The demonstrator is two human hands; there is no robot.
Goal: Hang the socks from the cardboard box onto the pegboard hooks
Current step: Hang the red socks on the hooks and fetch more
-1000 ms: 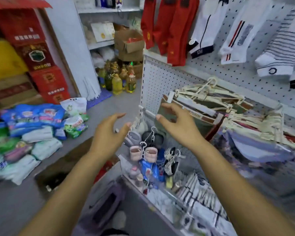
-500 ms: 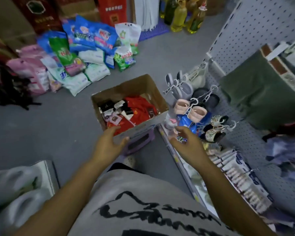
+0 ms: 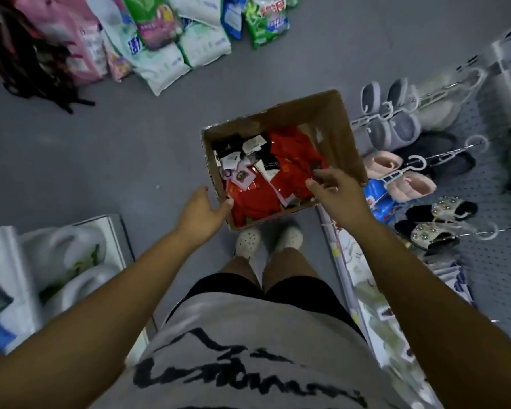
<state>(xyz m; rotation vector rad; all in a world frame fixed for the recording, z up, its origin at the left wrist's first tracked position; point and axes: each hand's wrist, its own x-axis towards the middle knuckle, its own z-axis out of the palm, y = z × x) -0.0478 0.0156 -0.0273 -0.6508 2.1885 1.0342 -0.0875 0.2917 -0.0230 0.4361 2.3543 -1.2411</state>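
Note:
An open cardboard box [image 3: 334,122] stands on the grey floor in front of my feet. Inside lie red socks [image 3: 292,160] on the right and black socks with white tags [image 3: 242,154] on the left. My left hand [image 3: 202,212] rests at the box's near left corner, thumb on the rim, fingers relaxed. My right hand [image 3: 335,190] hovers over the near right part of the box, fingers spread just above the red socks, holding nothing. The pegboard [image 3: 490,202] runs along the right, its hooks here carrying slippers.
Slippers on hangers [image 3: 396,172] and beaded sandals [image 3: 437,228] hang low on the right. Bags of detergent [image 3: 171,39] lie on the floor at the top. A white shelf unit [image 3: 65,261] stands at the left. My feet in white clogs [image 3: 267,239] stand just behind the box.
My view dropped from the pegboard down to the box on the floor. Both hands came down: the left reached the box's corner, the right moved from beside the box to over the red socks.

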